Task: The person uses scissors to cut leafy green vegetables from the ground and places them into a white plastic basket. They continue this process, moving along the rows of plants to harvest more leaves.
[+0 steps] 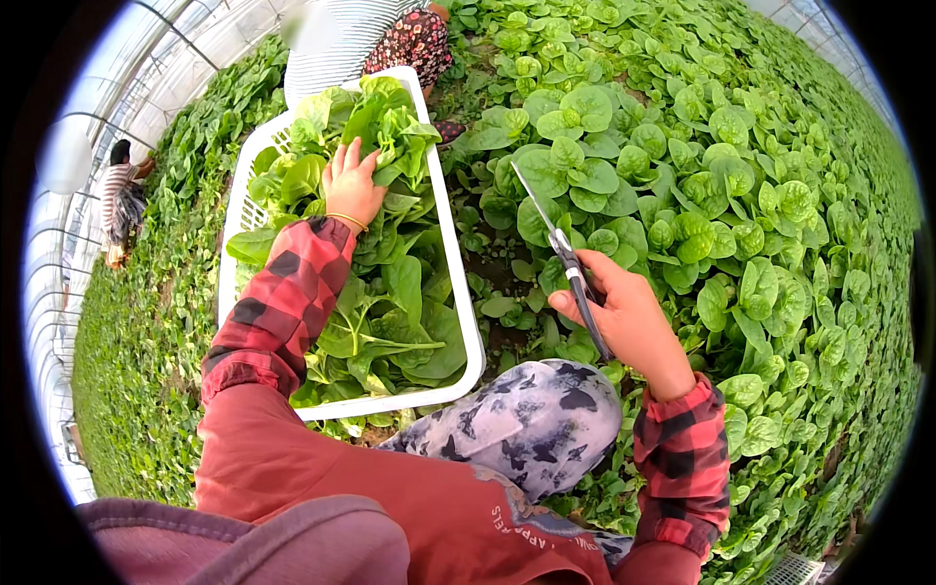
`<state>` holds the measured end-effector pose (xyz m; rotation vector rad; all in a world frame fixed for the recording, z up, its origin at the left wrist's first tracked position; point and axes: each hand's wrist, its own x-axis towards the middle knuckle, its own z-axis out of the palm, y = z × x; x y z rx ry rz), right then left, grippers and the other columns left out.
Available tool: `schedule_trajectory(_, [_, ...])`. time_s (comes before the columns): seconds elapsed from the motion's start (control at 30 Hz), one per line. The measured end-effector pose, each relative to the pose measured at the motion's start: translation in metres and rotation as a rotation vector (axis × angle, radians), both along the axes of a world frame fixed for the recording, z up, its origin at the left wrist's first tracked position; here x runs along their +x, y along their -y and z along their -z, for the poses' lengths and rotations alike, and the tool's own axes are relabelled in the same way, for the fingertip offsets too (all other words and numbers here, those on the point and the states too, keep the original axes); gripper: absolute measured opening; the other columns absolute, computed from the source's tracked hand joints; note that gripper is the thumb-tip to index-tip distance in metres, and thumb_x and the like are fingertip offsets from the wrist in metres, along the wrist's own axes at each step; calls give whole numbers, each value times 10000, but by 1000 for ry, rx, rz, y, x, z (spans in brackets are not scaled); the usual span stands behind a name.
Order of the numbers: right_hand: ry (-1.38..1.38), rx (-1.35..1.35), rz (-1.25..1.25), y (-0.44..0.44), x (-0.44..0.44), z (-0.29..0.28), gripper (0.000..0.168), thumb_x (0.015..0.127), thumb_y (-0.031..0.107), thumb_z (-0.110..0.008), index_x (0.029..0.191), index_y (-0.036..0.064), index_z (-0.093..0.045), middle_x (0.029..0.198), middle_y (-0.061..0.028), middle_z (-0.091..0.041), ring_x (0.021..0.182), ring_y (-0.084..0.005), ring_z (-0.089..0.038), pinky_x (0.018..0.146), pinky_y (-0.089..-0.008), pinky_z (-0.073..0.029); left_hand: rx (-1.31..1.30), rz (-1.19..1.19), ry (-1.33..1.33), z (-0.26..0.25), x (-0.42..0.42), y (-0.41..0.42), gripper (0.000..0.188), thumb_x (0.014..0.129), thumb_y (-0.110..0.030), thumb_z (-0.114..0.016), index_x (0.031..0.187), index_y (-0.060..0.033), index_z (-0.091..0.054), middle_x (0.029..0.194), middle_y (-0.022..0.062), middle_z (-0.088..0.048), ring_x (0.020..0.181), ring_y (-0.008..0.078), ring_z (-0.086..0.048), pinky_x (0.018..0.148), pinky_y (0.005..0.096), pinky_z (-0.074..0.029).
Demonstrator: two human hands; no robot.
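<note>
A white plastic basket (462, 314) with slotted sides lies before me, filled with cut leafy greens (417, 292). My left hand (354, 183) rests palm down on the leaves toward its far end, fingers spread. A bunch of greens (387, 121) lies just beyond those fingertips. My right hand (621, 311) grips a pair of scissors (567, 256) by the dark handles, to the right of the basket. Their blades look closed and point up and away, over the growing plants (578, 168).
Dense rows of broad-leaved plants (760, 219) spread to the right. Close beyond the basket is a person (409, 47) in flowered clothing. Another person (121, 194) is at the far left, near the greenhouse's plastic wall (55, 248). A white crate (793, 569) shows at bottom right.
</note>
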<state>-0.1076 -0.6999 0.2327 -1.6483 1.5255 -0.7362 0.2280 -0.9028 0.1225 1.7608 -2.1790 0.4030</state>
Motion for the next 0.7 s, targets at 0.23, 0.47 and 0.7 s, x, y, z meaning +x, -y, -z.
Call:
schedule_trajectory(0.23, [219,233,392,-30,-60,43,515,842,274,-711,1211,-29,-517,652,17,-515,544,-67,-418,490,-227,-343,285,21,179,68,-11,-20,448,803,-218,-571,1227,-71,-564,1360,140,-451,1363,392,-235,1097,613,-105])
schedule_trajectory(0.47, [409,227,542,-22,-75,66,525,861,344,-685,1205,-13,-510,645,21,-511,514,-58,-462,467,-214,-385,375,62,266,88,-6,-5,549,794,-298,-604,1281,-63,-511,1331,171,-480,1300,406,-298,1084,628,-73])
schedule_trajectory(0.7, [487,313,735,-88,-121,83,516,852,403,-681,1159,10,-550,664,8,-548,525,-69,-520,484,-210,-436,525,243,-361,25,21,9,753,784,-464,-701,1221,114,-494,1264,286,-499,1181,401,-473,1040,408,-330])
